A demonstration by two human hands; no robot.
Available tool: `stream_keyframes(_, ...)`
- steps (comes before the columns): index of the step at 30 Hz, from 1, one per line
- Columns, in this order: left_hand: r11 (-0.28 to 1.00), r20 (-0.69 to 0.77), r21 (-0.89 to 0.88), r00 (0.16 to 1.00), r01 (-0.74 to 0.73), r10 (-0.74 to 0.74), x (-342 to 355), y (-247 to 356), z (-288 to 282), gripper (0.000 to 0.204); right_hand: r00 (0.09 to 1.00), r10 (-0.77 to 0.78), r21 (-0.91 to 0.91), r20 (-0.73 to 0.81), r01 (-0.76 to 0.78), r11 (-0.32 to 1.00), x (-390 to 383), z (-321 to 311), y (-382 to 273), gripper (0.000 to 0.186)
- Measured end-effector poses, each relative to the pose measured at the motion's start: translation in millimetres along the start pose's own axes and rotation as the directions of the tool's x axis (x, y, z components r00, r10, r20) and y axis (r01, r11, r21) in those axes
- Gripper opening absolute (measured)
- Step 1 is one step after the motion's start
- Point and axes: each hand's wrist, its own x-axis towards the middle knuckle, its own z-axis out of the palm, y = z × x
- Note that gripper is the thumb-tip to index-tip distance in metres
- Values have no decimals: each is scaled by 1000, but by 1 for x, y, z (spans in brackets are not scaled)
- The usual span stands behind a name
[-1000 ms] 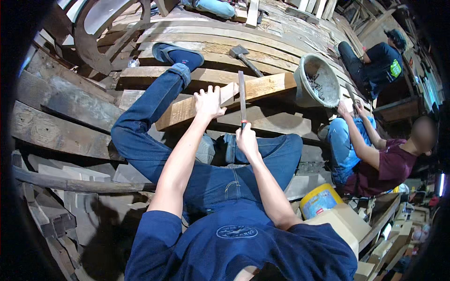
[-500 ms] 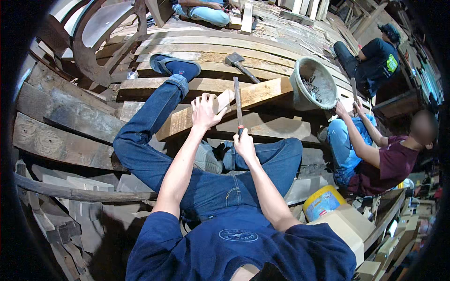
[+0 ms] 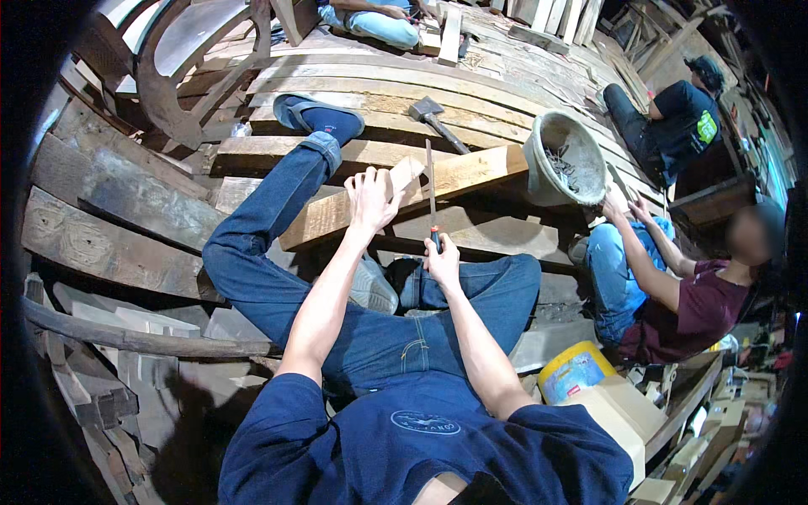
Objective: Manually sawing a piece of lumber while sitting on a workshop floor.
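Observation:
My left hand [image 3: 370, 194] grips a small pale wooden block [image 3: 406, 171] on top of a long wooden beam [image 3: 488, 164] that lies diagonally in front of my legs. My right hand [image 3: 442, 261] is closed on the black-and-red handle of a long, thin metal tool [image 3: 431, 185], like a file or rasp. Its blade points away from me, beside the block's right end; whether it touches the block I cannot tell. A hammer with a square head [image 3: 427, 109] lies on the planks beyond the beam. A grey bucket [image 3: 576, 126] holding nails or similar bits stands at the beam's right end.
A co-worker in maroon [image 3: 690, 299] sits close on my right with hands on a tool; another in black [image 3: 682, 126] sits farther back, and a third person's legs [image 3: 374, 25] show at the top. A yellow tub [image 3: 568, 366], cardboard [image 3: 619, 417] and wood pieces [image 3: 151, 370] surround me.
Between frames the blade tilts slightly and the view shifts a little. My hands keep their grips on the block and the tool. The co-worker on my right has moved their hands slightly.

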Motion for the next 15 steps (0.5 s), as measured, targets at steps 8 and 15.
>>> stream_keyframes(8, 919, -68, -379, 987, 111, -148, 10, 0, -9, 46, 996, 76, 75, 38, -78, 994, 0, -3, -7, 21)
stream_keyframes(15, 595, -48, -790, 953, 148, -300, 14, -1, -3, 36, 995, 73, 40, 73, -76, 996, -2, -1, -12, 19)
